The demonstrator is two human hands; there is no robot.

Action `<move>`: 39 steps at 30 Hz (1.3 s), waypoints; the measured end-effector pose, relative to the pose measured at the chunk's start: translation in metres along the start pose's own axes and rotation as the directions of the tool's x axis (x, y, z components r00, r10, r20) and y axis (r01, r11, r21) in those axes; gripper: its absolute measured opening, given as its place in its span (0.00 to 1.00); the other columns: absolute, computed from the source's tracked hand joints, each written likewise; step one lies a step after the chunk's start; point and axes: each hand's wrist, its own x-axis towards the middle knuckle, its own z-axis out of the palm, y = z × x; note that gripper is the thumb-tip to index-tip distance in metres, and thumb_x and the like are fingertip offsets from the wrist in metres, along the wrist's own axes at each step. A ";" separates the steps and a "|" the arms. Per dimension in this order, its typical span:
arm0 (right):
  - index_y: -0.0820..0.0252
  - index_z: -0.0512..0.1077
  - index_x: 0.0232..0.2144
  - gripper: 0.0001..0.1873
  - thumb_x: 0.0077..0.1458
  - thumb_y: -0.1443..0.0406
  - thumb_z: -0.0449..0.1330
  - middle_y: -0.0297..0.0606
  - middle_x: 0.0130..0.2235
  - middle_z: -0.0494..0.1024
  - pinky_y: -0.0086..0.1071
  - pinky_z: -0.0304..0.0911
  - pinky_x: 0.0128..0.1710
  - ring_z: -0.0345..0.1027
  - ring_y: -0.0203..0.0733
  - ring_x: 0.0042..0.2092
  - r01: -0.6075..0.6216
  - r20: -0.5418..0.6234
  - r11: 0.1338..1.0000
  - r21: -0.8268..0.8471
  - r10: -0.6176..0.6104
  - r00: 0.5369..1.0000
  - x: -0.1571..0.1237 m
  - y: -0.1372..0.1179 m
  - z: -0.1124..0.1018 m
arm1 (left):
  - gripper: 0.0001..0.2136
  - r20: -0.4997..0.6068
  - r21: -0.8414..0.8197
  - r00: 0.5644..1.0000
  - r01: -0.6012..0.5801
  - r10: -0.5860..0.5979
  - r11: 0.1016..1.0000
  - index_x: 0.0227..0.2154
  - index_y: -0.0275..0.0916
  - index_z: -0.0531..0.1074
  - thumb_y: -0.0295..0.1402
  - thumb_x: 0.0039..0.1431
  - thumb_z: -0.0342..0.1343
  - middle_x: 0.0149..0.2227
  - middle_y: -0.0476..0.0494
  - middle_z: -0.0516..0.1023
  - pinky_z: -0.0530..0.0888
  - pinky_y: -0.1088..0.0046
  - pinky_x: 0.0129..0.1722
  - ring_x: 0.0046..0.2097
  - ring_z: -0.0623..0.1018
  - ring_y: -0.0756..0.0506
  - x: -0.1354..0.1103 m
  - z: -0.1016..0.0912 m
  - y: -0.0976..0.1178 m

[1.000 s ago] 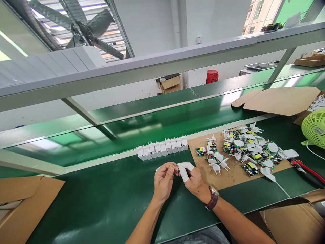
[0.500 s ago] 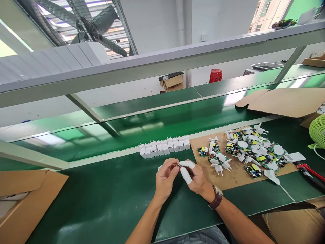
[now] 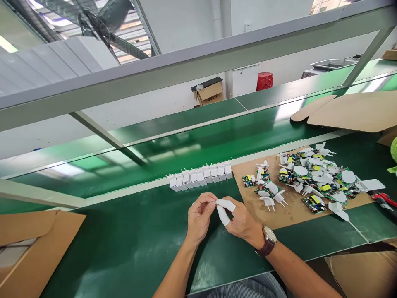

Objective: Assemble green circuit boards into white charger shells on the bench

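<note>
My left hand (image 3: 200,217) is closed, thumb and fingers pinched together above the green tabletop. Facing it, my right hand (image 3: 243,223) is closed too, with white covers on its thumb and forefinger. The fingertips of both hands meet at something small and thin that I cannot make out, mostly hidden by the fingers. Beyond them stands a row of white charger housings (image 3: 202,177) with plug pins upward. To the right, several circuit boards (image 3: 313,170) with white plug pieces lie heaped on a brown board (image 3: 279,219), a few apart from the pile.
Red-handled pliers (image 3: 384,199) lie to the right of the pile. A cardboard box (image 3: 58,244) stands at the left, and a flat cardboard sheet (image 3: 353,111) rests at the back right. A green conveyor belt (image 3: 173,155) runs behind the row, under a metal frame (image 3: 173,78).
My view has tilted and shifted slightly. My right thumb and forefinger have come closer to the left fingertips, and both hands stay in front of the row.
</note>
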 end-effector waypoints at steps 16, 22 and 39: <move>0.57 0.76 0.41 0.14 0.71 0.61 0.52 0.36 0.32 0.76 0.31 0.65 0.30 0.68 0.38 0.30 -0.342 0.184 0.874 0.346 0.294 0.938 0.004 -0.008 -0.006 | 0.07 0.092 -0.009 0.995 -0.024 0.025 1.000 0.41 0.43 0.83 0.33 0.60 0.65 0.40 0.42 0.77 0.76 0.74 0.28 0.34 0.76 0.49 0.000 -0.005 0.004; 0.58 0.74 0.31 0.19 0.70 0.54 0.54 0.33 0.27 0.74 0.29 0.60 0.28 0.64 0.35 0.27 -0.480 0.270 0.785 0.391 0.401 0.875 0.002 -0.007 -0.001 | 0.07 0.125 0.076 0.992 -0.029 0.020 0.997 0.42 0.41 0.83 0.32 0.63 0.63 0.44 0.36 0.80 0.76 0.75 0.26 0.42 0.79 0.42 -0.002 -0.010 0.006; 0.58 0.68 0.24 0.26 0.70 0.50 0.51 0.32 0.23 0.70 0.28 0.59 0.26 0.62 0.34 0.25 -0.541 0.219 0.746 0.387 0.496 0.840 -0.001 -0.012 0.010 | 0.12 -0.012 0.218 0.998 -0.050 0.054 0.975 0.39 0.37 0.83 0.41 0.61 0.64 0.42 0.35 0.83 0.79 0.67 0.35 0.40 0.81 0.41 -0.011 -0.005 0.000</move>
